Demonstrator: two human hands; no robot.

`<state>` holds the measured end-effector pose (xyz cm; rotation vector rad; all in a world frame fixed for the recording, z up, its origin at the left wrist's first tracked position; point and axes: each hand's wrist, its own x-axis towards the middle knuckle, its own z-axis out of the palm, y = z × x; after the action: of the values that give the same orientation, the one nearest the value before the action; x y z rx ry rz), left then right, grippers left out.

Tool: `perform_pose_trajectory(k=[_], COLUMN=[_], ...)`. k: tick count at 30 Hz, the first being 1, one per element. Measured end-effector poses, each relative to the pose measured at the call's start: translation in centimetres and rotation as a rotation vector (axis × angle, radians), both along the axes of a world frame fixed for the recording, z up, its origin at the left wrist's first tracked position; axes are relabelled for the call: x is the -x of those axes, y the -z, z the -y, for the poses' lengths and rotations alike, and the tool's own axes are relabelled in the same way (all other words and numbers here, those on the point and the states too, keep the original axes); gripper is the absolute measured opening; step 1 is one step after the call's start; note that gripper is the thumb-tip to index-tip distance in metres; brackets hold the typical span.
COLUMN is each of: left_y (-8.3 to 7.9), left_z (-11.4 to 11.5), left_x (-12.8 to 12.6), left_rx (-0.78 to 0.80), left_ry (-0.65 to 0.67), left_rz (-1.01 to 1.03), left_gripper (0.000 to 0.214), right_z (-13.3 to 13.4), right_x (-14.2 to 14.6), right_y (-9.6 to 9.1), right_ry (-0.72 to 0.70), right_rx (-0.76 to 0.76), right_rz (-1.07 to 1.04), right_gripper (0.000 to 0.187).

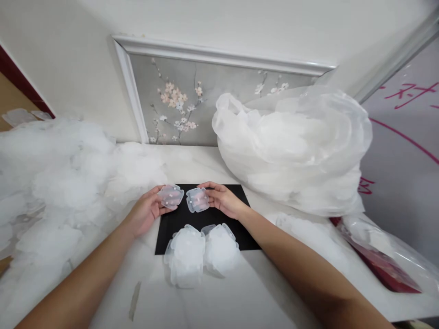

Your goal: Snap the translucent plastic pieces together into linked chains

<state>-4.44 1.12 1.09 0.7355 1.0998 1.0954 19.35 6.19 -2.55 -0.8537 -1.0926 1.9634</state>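
Observation:
My left hand (149, 208) grips a thin translucent plastic piece (172, 196) with notched edges and small white dots. A similar translucent plastic piece (197, 200) is held by its right side in my right hand (221, 198). Both pieces are above a black mat (202, 220), close together but apart. Nearer to me, two stacks of the same kind of pieces, a left stack (187, 258) and a right stack (221, 249), overlap the mat's front edge. Fingers show through the plastic in both hands.
A large heap of translucent pieces (68, 169) covers the left side. A full clear plastic bag (291, 151) stands at the back right, before a framed flower picture (178, 105). More pieces (308, 237) and a red item under plastic (380, 269) lie to the right.

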Motion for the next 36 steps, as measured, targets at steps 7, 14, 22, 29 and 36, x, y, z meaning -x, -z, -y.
perform_pose_trajectory(k=[7, 14, 22, 29, 36], left_y=[0.2, 0.1, 0.7, 0.9, 0.8], left_z=[-0.1, 0.1, 0.0, 0.2, 0.3], left_x=[0.2, 0.5, 0.3, 0.1, -0.1], left_rx=[0.028, 0.070, -0.133, -0.395, -0.179], left_ry=[0.006, 0.053, 0.009, 0.084, 0.030], left_rz=[0.060, 0.186, -0.036, -0.432, -0.318], left_gripper=[0.042, 0.044, 0.015, 0.042, 0.053], right_z=[-0.3, -0.5, -0.7, -1.1, -0.8], right_x=[-0.1, -0.7, -0.7, -0.6, -0.6], right_y=[0.5, 0.6, 0.4, 1.8, 1.9], right_ry=[0.092, 0.166, 0.243, 0.297, 0.215], right_rx=[-0.024, -0.311, -0.434, -0.445, -0.419], right_rz=[-0.001, 0.086, 0.370, 0.380, 0.372], right_gripper=[0.032, 0.011, 0.015, 0.019, 0.023])
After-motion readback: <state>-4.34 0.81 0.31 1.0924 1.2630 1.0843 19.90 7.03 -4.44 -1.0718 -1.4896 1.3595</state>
